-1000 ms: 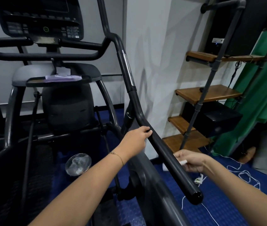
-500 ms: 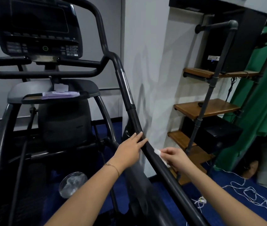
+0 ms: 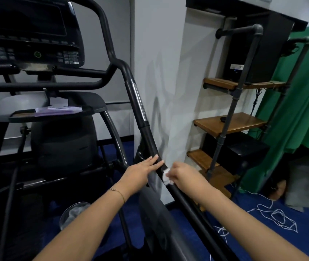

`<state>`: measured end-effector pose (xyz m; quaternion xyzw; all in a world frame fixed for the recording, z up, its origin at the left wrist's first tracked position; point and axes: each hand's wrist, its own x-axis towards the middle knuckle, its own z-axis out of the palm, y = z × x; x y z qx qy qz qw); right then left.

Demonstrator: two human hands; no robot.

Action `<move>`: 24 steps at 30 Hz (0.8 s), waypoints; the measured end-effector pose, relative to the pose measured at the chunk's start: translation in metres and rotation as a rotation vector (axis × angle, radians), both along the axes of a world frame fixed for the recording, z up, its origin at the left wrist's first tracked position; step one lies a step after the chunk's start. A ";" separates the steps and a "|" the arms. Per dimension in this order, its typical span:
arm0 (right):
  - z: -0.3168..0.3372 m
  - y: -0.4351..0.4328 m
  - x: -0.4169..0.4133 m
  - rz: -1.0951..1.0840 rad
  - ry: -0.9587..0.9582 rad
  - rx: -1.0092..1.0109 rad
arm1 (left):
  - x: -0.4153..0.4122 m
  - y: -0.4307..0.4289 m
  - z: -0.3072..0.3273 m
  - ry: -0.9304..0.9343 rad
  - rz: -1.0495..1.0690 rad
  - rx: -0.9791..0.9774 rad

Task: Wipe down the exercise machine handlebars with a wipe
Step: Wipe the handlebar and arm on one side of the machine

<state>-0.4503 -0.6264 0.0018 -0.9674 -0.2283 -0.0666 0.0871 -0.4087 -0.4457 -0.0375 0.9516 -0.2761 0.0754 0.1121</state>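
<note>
White wipe (image 3: pixel 166 177) crumpled against sloping black handlebar (image 3: pixel 148 137), midway along bar. Right hand (image 3: pixel 184 176) pinches wipe, fingers curled round it. Left hand (image 3: pixel 143 170) just beside it, fingers straight, resting flat on bar's left side. Console (image 3: pixel 29 34) upper left. Wooden shelf rack (image 3: pixel 231 124) right, near green cloth (image 3: pixel 300 110).

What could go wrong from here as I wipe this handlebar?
The wipe is bunched small in your right hand, so it may clean only a narrow stripe of the handlebar and miss the underside. Your left hand rests bare on the bar just above the wipe, possibly re-soiling it. The loose white cord on the floor by your right could trip you.
</note>
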 end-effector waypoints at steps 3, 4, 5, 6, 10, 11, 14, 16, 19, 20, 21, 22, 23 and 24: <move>-0.005 -0.017 -0.052 0.153 -0.153 -0.214 | -0.001 0.000 -0.001 0.011 0.000 -0.020; -0.007 -0.021 -0.070 0.179 -0.178 -0.236 | -0.001 -0.001 -0.001 0.013 -0.002 -0.028; -0.010 -0.024 -0.081 0.182 -0.179 -0.259 | -0.001 -0.002 -0.002 0.015 -0.003 -0.035; -0.011 -0.024 -0.088 0.191 -0.177 -0.263 | -0.001 -0.002 -0.002 0.020 -0.003 -0.042; -0.005 -0.009 -0.053 0.204 -0.214 -0.215 | -0.002 -0.001 -0.003 0.027 -0.006 -0.046; -0.004 -0.003 -0.035 0.196 -0.165 -0.155 | -0.002 -0.001 -0.003 0.022 -0.009 -0.043; -0.004 0.022 0.008 0.154 -0.140 -0.118 | -0.002 0.000 -0.001 0.021 -0.010 -0.054; -0.008 0.026 0.021 0.209 -0.138 -0.127 | -0.004 0.000 0.000 0.029 -0.013 -0.051; -0.008 0.011 0.000 0.251 -0.219 -0.177 | -0.004 0.001 0.001 0.011 -0.014 -0.021; -0.008 0.003 -0.016 0.273 -0.230 -0.183 | -0.003 0.001 0.000 0.006 -0.012 -0.014; -0.005 -0.005 -0.036 0.286 -0.214 -0.214 | -0.003 0.000 0.000 0.005 -0.010 -0.010; -0.004 -0.013 -0.055 0.327 -0.197 -0.249 | -0.003 0.000 0.000 0.006 -0.010 -0.007; -0.003 -0.021 -0.071 0.364 -0.193 -0.288 | -0.004 0.000 0.000 0.006 -0.010 -0.003; -0.004 -0.030 -0.081 0.385 -0.191 -0.305 | -0.004 0.000 0.000 0.005 -0.009 0.004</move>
